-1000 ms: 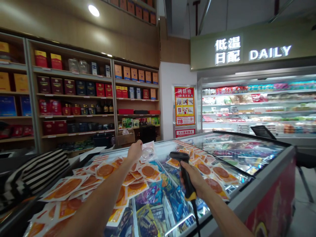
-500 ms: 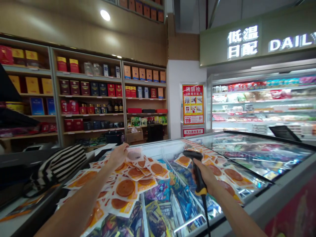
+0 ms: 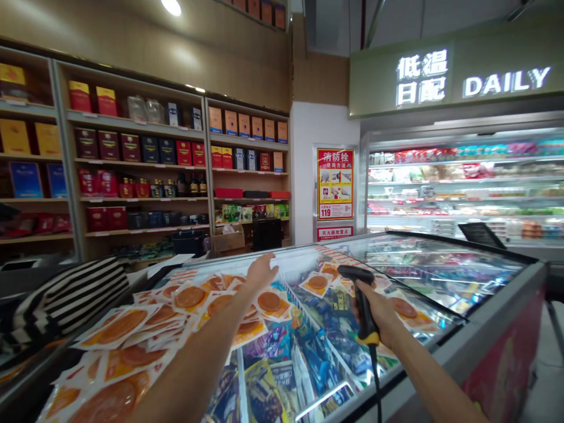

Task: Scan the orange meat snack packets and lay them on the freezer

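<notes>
My right hand (image 3: 379,314) is wrapped round a black and yellow handheld barcode scanner (image 3: 365,305), whose cable hangs downward. My left hand (image 3: 262,272) reaches over the far part of a heap of flat packets (image 3: 189,298), finger and thumb apart, with nothing visible between them. Each packet is clear and white with orange print and shows a round orange-brown disc. The heap lies on the left part of a glass-topped chest freezer (image 3: 304,249). A few similar packets (image 3: 318,283) lie on the glass near the scanner. My left forearm hides part of the heap.
Bagged goods (image 3: 268,390) fill the freezer's wire compartments. A black and white striped bag (image 3: 81,294) sits at the left. Shelves of boxes (image 3: 141,167) stand behind, and a lit refrigerated display (image 3: 462,191) is at the back right.
My left hand has moved right and let go of the blurred packet it held. The view has turned right. The scanner stays in my right hand, and fewer packets show beneath it.
</notes>
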Demonstrator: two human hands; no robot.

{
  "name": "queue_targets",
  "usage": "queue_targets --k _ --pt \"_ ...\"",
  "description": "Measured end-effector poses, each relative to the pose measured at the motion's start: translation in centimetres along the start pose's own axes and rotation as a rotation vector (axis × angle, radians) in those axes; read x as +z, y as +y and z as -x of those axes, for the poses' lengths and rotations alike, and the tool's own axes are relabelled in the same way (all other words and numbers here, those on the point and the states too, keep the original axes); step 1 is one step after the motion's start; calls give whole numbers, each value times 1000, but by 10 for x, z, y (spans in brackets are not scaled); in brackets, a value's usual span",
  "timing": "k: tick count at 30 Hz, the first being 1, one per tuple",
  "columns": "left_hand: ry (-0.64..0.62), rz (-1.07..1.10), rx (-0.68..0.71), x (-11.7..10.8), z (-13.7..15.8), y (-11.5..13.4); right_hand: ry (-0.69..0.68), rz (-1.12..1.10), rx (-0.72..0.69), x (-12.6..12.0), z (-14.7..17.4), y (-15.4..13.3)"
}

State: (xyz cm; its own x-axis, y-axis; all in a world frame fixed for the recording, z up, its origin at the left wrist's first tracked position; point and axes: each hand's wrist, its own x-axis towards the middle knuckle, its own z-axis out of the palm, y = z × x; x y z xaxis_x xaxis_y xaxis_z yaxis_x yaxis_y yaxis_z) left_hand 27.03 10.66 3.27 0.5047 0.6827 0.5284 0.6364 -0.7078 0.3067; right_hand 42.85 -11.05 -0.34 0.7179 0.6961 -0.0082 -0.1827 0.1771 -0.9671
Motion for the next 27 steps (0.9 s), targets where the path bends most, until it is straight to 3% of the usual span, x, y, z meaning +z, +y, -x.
queue_targets --k 6,13,19,27 --pt "-230 -5 73 79 10 66 29 -4 13 -12 -5 3" --pt "-303 -56 -6 124 4 93 34 -35 40 -21 -11 8" --pt "-319 12 40 132 0 93 54 -29 38 -19 -9 10" --pt "-174 332 -147 96 -20 46 -64 -75 92 1 16 6"
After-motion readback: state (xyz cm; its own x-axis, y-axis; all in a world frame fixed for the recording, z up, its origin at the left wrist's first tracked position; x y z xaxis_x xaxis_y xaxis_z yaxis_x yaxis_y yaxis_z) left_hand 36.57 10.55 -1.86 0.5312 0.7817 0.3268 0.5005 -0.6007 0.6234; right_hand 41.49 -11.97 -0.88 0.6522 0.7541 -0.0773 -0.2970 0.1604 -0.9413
